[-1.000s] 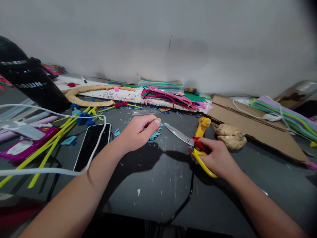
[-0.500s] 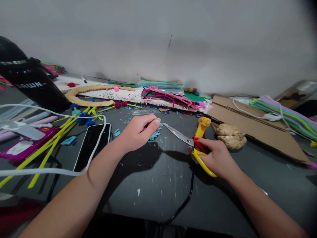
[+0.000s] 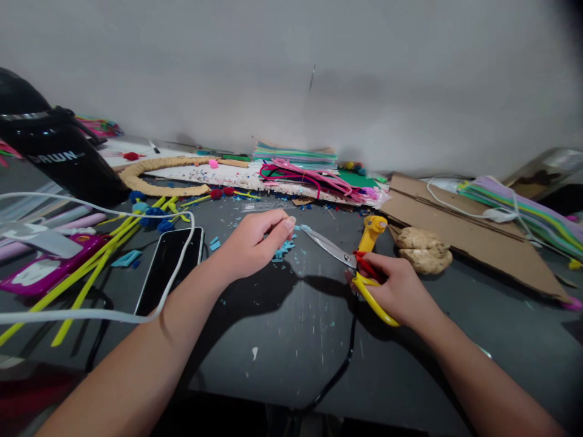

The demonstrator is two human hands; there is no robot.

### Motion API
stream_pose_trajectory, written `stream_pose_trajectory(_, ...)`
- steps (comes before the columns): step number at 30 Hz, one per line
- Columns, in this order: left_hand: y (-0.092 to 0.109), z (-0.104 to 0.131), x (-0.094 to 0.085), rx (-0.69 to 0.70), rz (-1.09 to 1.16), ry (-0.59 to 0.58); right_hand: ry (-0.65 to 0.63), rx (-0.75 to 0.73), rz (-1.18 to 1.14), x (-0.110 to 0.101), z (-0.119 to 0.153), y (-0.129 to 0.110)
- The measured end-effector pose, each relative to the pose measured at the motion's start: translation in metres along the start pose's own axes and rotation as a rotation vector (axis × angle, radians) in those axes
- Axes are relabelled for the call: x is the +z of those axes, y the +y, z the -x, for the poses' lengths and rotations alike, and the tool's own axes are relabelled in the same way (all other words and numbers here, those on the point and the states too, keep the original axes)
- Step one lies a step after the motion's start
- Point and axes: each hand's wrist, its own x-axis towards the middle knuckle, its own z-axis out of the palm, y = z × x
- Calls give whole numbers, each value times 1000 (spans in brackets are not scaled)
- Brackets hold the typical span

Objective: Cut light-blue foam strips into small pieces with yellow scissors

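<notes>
My right hand grips a pair of scissors by the red and yellow handles. The blades look closed or nearly so and point toward my left fingertips. My left hand is closed in a pinch; a scrap of light blue shows just past its fingertips, by the scissor tips, but what the fingers hold is hidden. Under and beside that hand lies a small heap of light blue clippings. A yellow glue gun stands just behind the scissors.
At left lie a phone, yellow pipe cleaners, a white cable across them and a black bottle. Cardboard and a pale lumpy object are at right. Pink pipe cleaners lie by the wall.
Almost nothing differs. Both hands and the scissors keep their places; the view has shifted very slightly.
</notes>
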Motion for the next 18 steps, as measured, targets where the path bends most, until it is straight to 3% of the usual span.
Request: stream_pose_trajectory(18,0,0,0,-4,3,1,14,-11,33,-2,0,1)
